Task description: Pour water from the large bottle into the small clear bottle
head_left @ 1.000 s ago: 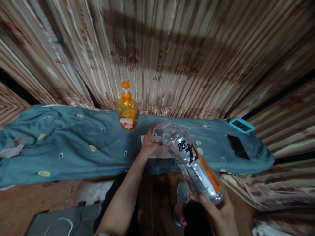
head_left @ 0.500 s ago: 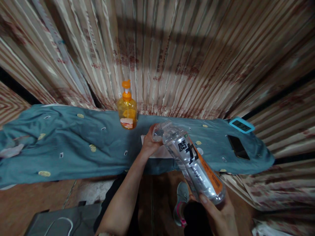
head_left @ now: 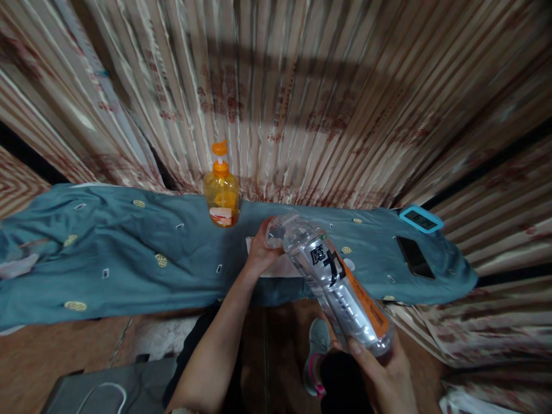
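Note:
With its base in my right hand (head_left: 386, 365), a clear plastic bottle (head_left: 340, 287) with a silver and orange label tilts so its neck points up and to the left. My left hand (head_left: 261, 250) is closed around a small clear plastic cup (head_left: 276, 231) at the bottle's mouth. Whether the bottle touches the cup's rim I cannot tell. Beneath the left hand lies a white sheet (head_left: 282, 269), partly covered by the hand and bottle. Behind the bottle, a small white disc (head_left: 349, 265) rests on the cloth.
A teal patterned cloth (head_left: 129, 259) covers the narrow table. An orange pump bottle (head_left: 222, 198) stands near the back. At the right lie a blue-framed digital clock (head_left: 421, 219) and a dark phone (head_left: 414, 257). Pleated curtains (head_left: 267, 103) hang behind; a grey box (head_left: 107, 388) sits low at left.
The view has shifted very slightly. Both hands, the bottle and the cup keep nearly the same positions.

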`<state>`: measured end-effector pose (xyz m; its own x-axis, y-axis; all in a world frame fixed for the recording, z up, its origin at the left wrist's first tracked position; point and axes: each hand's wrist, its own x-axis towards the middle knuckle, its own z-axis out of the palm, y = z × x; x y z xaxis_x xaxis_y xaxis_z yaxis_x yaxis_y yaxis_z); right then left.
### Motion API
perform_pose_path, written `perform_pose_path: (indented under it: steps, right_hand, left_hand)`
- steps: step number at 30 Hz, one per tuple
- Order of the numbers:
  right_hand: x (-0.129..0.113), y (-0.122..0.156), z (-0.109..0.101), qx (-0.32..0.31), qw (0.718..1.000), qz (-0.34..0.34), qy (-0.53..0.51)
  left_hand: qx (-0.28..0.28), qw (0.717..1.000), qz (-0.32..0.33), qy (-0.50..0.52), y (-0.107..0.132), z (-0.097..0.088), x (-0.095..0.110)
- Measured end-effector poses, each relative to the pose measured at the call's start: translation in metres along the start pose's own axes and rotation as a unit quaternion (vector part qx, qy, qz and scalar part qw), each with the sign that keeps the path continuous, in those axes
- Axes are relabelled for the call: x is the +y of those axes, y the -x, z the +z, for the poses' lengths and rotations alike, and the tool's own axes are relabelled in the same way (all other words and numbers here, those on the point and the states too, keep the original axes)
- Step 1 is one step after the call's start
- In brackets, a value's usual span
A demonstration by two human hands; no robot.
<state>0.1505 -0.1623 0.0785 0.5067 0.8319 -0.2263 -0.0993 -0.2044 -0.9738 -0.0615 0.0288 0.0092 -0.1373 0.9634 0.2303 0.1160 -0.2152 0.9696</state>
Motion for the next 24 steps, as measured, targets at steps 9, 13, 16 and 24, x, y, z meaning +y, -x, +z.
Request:
perform_pose_path:
  steps: [9, 13, 16, 24]
  right_hand:
    - [-0.004, 0.004, 0.005, 0.007, 1.0, 0.003, -0.019]
    - [-0.005, 0.003, 0.006, 0.013, 1.0, 0.004, 0.004]
    - [-0.002, 0.001, 0.003, 0.01, 1.0, 0.004, 0.009]
    - [0.006, -0.003, -0.002, -0.01, 1.0, 0.013, 0.002]
  left_hand:
    - [-0.001, 1.0, -0.001, 0.02, 0.0, 0.001, -0.004]
    - [0.001, 1.0, 0.003, 0.009, 0.001, 0.0, -0.001]
    - [0.004, 1.0, -0.001, 0.005, 0.001, 0.0, 0.002]
    - [0.009, 1.0, -0.023, -0.013, 0.001, -0.004, 0.014]
